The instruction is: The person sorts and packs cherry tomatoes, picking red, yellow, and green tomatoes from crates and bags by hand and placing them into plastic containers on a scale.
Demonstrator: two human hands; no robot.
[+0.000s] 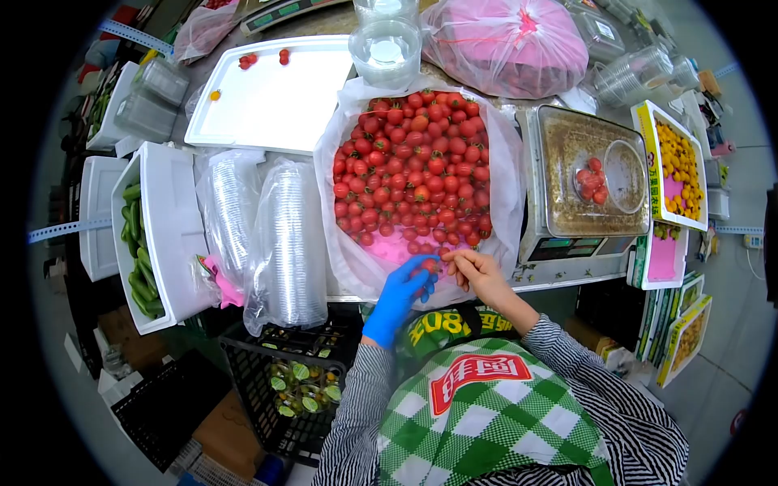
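Observation:
A large bag-lined container of red cherry tomatoes [417, 162] lies in front of me, with pink lining showing at its near side. My left hand [399, 293], in a blue glove, is at the container's near edge with its fingers curled around a cherry tomato [429, 266]. Close beside it, my bare right hand [480, 277] has its thumb and fingertips pinched together. What sits in that pinch is too small to make out. On the scale [592, 223] to the right, a clear round cup holds several tomatoes [592, 180] next to a clear round lid or cup [626, 176].
A white tray [271, 93] with a few tomatoes lies at the back left. Bagged stacks of clear cups [288, 243] and a white box of cucumbers [174, 235] are left. Clear tubs [386, 53] stand behind. Yellow tomatoes [679, 166] are right; a black crate [251, 373] is below.

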